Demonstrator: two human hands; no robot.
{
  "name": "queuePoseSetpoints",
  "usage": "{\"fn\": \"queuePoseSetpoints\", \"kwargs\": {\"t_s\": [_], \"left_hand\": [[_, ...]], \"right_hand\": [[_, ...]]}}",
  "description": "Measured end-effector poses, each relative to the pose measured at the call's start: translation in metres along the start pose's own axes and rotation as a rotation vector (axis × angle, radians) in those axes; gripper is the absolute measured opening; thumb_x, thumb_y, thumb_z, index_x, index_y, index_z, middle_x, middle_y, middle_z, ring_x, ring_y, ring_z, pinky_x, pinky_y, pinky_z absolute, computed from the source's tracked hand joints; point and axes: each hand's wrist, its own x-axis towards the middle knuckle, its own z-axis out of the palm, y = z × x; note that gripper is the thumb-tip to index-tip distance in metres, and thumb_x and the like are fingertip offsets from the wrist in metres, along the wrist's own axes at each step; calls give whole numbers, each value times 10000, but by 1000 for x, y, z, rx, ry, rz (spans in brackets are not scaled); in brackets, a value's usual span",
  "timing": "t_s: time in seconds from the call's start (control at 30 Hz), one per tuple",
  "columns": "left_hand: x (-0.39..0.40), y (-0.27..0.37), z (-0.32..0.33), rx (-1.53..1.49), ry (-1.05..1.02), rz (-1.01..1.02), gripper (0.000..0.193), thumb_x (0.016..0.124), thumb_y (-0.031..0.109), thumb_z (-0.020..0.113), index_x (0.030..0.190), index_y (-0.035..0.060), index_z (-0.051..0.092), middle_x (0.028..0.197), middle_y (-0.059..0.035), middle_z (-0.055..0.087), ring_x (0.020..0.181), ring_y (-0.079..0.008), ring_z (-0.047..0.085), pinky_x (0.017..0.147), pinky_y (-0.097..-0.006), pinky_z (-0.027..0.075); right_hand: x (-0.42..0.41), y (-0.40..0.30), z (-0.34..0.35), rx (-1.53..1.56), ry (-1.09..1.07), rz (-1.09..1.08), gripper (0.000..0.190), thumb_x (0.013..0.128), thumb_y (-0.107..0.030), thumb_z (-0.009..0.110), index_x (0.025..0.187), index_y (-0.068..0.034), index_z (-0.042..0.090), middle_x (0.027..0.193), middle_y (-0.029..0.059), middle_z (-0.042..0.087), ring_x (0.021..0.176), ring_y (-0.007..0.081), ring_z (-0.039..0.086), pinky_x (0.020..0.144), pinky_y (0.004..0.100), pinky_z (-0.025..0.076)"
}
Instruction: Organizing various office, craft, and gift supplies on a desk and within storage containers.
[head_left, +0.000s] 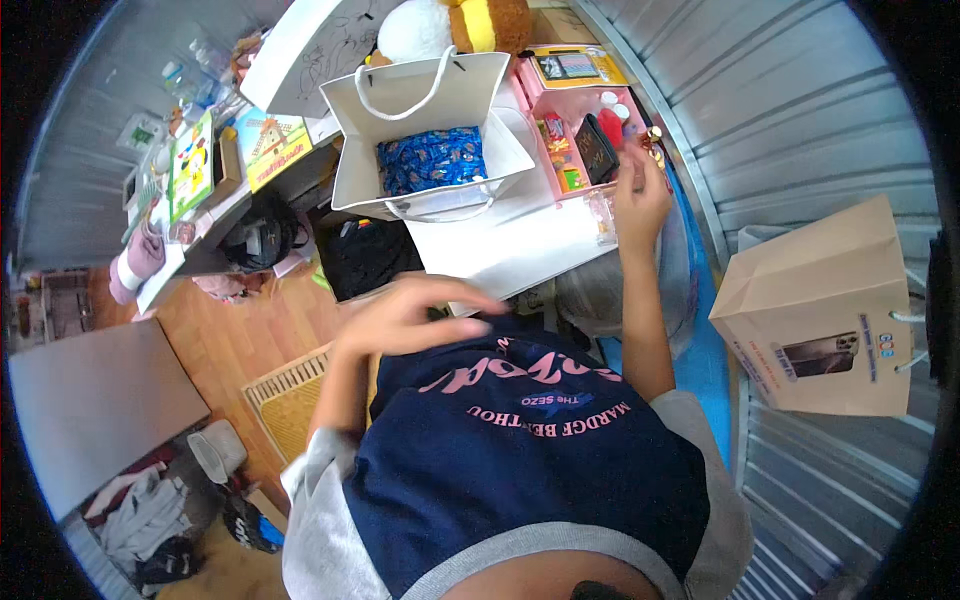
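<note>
My right hand (643, 191) is raised at the right edge of a pink storage box (559, 182). Its fingertips are close to small shiny brown-and-gold items (654, 139); whether they grip one cannot be made out. Inside the box lie a black case (597, 150), a red item (610, 127), white-capped containers (619, 112) and small colourful packets (556, 135). My left hand (409, 319), slightly blurred, hovers before my shirt near the table's front edge, fingers apart and holding nothing. Beyond it a white paper bag (435, 201) stands upright on the white table (480, 251), with blue wrapped packets (431, 161) inside.
A small clear plastic packet (602, 214) lies at the table's right front. Plush toys (416, 30) sit behind the bag. Picture books (274, 146) rest on a cluttered surface at left. A brown paper bag (817, 315) is at the right, against the corrugated wall (795, 112).
</note>
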Motion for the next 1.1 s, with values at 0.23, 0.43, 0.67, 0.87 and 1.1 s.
{"fn": "queuePoseSetpoints", "kwargs": {"t_s": [0.23,0.43,0.67,0.87,1.1], "left_hand": [[-65,-55,-64,447,945,-185,742,604,176,751,1196,-18,347,1096,-114,508,999,-209,478,846,-327,373],[-25,-143,-76,199,578,-235,460,656,197,718,994,-47,525,951,-126,579,846,-179,542,759,-294,414],[-41,-152,-88,239,774,-211,170,722,65,648,814,-61,581,775,-94,618,693,-144,573,643,-265,446],[-42,-148,-92,322,753,-190,228,699,109,674,813,-62,575,744,-96,608,684,-160,562,647,-283,434],[-58,-175,-97,304,782,-203,191,728,83,651,828,-60,573,758,-83,602,675,-136,557,636,-272,453]], "right_hand": [[-61,-19,45,563,-257,250,474,742,-144,643,1155,-16,448,1092,115,528,992,173,514,783,269,429],[-74,-51,91,568,-475,147,664,706,-176,686,1240,22,343,1190,132,461,1089,205,445,922,296,326],[-92,14,79,269,-89,638,363,729,-172,653,1004,25,522,948,129,564,906,208,536,759,309,424],[-92,60,100,-374,153,327,178,720,-127,637,824,-2,565,716,120,557,652,247,556,585,314,432],[-80,14,55,-65,362,351,118,721,-87,611,823,-33,589,720,104,568,587,233,534,558,313,432]]}}
